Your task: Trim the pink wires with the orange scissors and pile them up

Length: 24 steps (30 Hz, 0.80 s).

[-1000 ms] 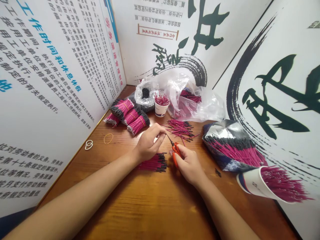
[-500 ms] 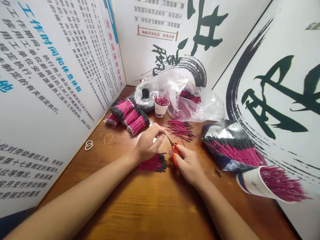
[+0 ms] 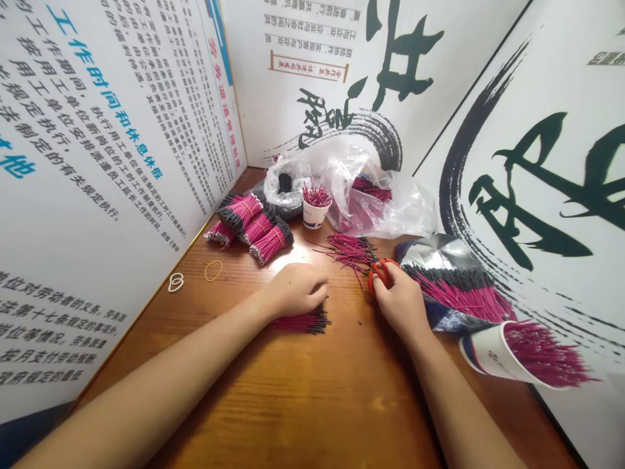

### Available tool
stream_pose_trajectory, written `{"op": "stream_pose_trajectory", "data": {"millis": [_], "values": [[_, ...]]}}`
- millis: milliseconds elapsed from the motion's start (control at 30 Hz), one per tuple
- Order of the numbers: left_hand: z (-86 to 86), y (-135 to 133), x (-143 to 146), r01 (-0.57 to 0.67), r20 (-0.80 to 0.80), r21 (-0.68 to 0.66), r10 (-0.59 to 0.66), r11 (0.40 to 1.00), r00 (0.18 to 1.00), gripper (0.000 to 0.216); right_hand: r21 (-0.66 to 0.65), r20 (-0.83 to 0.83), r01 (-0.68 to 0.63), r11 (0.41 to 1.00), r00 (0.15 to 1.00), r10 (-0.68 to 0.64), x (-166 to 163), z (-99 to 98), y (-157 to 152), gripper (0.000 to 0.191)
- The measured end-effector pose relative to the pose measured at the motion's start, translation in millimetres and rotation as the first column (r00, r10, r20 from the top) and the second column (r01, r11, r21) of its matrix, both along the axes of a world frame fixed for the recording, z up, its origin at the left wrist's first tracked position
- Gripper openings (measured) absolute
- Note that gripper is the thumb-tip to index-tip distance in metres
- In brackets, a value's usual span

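My left hand (image 3: 299, 290) is curled, its fingers closed, over a neat row of magenta wires with black ends (image 3: 303, 322). Whatever its fingertips hold is hidden beneath the hand. My right hand (image 3: 403, 303) grips orange-handled scissors (image 3: 382, 273), their dark blades pointing away toward a loose heap of similar wires (image 3: 349, 251). The blades' tips overlap the right side of that heap, and I cannot tell whether they touch it. A tiny dark scrap (image 3: 360, 323) lies on the wood between my hands.
Rubber-banded wire bundles (image 3: 261, 228) are stacked at the back left. Rubber bands (image 3: 213, 270) lie nearby. A paper cup of wires (image 3: 316, 215) stands before clear plastic bags (image 3: 410, 202). On the right are an open foil bag (image 3: 434, 244) and a tipped paper cup (image 3: 488, 355), both holding wires.
My left hand has come down and nearer, from beside the scissors' tip onto the row of wires. My right hand has carried the scissors right and farther away, toward the loose heap.
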<state>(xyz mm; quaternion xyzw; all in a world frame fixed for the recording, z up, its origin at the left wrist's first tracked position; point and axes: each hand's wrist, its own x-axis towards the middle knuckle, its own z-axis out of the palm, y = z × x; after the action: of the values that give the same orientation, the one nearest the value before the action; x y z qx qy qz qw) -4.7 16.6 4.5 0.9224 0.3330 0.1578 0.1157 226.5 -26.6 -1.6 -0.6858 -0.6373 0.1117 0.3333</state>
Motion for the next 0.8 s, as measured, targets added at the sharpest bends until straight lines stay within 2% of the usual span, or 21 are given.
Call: {"op": "stream_pose_trajectory", "data": {"millis": [167, 333, 467, 567, 700, 800], "values": [[1.7, -1.1, -1.8, -0.020, 0.044, -0.089, 0.024, 0.996, 0.999, 0.022, -0.034, 0.155, 0.010, 0.999, 0.988, -0.005, -2.6, -7.4, 5.3, 0.022], [4.1, -2.1, -2.0, -0.026, 0.051, -0.084, 0.030, 0.996, 0.998, 0.023, 0.017, 0.155, -0.009, 1.000, 0.988, 0.006, -2.3, -10.1, 8.5, 0.020], [6.1, -2.6, -1.8, -0.024, 0.047, -0.087, 0.028, 0.996, 0.998, 0.023, 0.151, 0.047, -0.012, 0.988, 0.999, 0.005, -5.2, -6.3, 5.7, 0.008], [6.4, -3.2, -1.4, -0.030, 0.104, -0.066, 0.037, 0.997, 0.994, 0.021, 0.221, -0.095, -0.042, 0.974, 0.993, 0.064, -13.8, -0.8, -2.4, 0.006], [6.2, -4.9, 0.6, 0.008, 0.145, 0.006, -0.009, 1.000, 0.989, 0.021, 0.232, -0.300, -0.137, 0.963, 0.932, 0.205, -31.1, 5.5, -16.7, 0.007], [6.6, -6.5, 2.4, 0.068, 0.170, 0.071, -0.079, 0.995, 0.982, 0.026, 0.192, -0.353, -0.211, 0.958, 0.896, 0.268, -43.6, 5.3, -23.8, 0.008]]}}
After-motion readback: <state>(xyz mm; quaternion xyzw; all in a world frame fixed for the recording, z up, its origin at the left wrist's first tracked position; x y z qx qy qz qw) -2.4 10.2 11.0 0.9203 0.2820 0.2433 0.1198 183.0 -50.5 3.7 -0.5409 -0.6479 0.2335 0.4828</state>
